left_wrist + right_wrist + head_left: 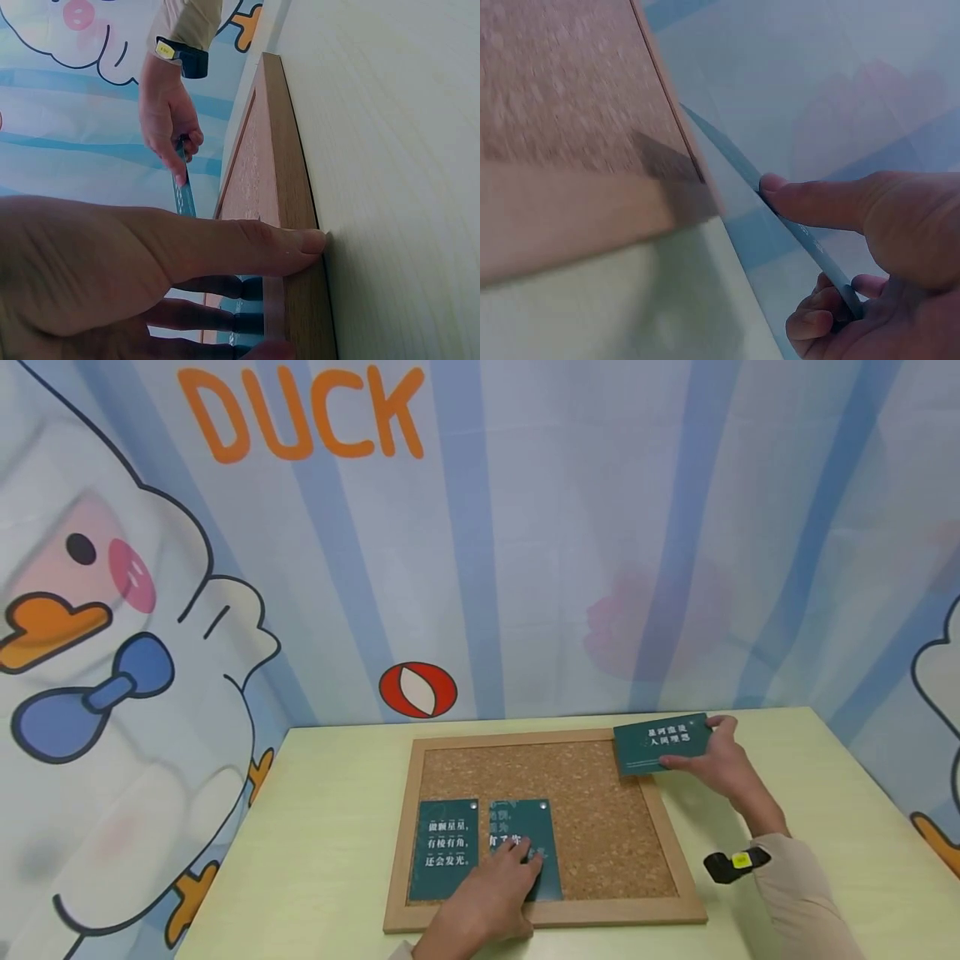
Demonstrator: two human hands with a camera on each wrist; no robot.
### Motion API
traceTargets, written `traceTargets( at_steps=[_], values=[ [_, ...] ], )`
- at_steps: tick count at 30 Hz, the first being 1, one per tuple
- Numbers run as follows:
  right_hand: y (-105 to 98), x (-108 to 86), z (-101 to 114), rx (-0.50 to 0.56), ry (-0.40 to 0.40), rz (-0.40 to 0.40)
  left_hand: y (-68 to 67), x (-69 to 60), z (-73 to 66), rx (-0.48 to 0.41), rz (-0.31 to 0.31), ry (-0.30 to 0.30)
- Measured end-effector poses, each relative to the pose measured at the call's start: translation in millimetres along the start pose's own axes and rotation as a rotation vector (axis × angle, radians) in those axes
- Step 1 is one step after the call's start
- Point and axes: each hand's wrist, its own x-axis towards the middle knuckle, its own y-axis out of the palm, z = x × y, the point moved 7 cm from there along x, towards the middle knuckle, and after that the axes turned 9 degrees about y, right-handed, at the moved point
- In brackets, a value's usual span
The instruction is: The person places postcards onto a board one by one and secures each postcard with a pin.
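Note:
A dark green card with white writing (637,747) is pinched between the thumb and fingers of my right hand (726,762). It is tilted above the back right corner of a wood-framed cork board (611,843); the right wrist view shows the card (739,161) edge-on. My left hand (487,892) rests its fingertips on a second green card (550,868), which lies upright on the board and is partly hidden. In the left wrist view, the left thumb (262,247) lies straight across the board's front frame. A third green card (444,881) lies to the left.
The board lies on a pale yellow table (315,827). Behind the table hangs a striped blue curtain (525,527) printed with ducks. Silvery dots show at the top right corners of the two cards on the board. A black wristband (735,862) is on the right wrist.

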Motion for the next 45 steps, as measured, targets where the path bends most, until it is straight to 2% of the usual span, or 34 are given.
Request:
traceTargets(
  at_steps=[3, 5, 14, 20, 32, 39, 45],
  values=[
    [17, -0.2, 6, 0.014, 0.007, 0.007, -19.6, -9.9, -14.8, 0.028, 0.014, -0.021],
    [28, -0.9, 12, 0.019, 0.006, 0.011, -26.4, -13.8, -19.7, 0.031, 0.016, -0.028],
    [78, -4.2, 39, 0.002, -0.057, 0.011, -28.3, -15.4, -19.8, 0.016, 0.030, -0.054],
    [100, -4.0, 51, 0.019, -0.064, 0.006, -29.1, -15.4, -20.6, 0.026, 0.032, -0.045],
    [111, -4.3, 52, -0.031, -0.116, -0.033, -29.7, -17.6, -21.0, 0.038, 0.019, -0.030],
    [113, -3.7, 49, -0.187, -0.091, -0.049, -30.3, -18.8, -21.5, 0.032, 0.013, -0.032],
    [113, -5.7, 49, -0.276, -0.055, -0.056, -28.9, -17.1, -20.6, 0.025, 0.017, -0.028]
  ],
)
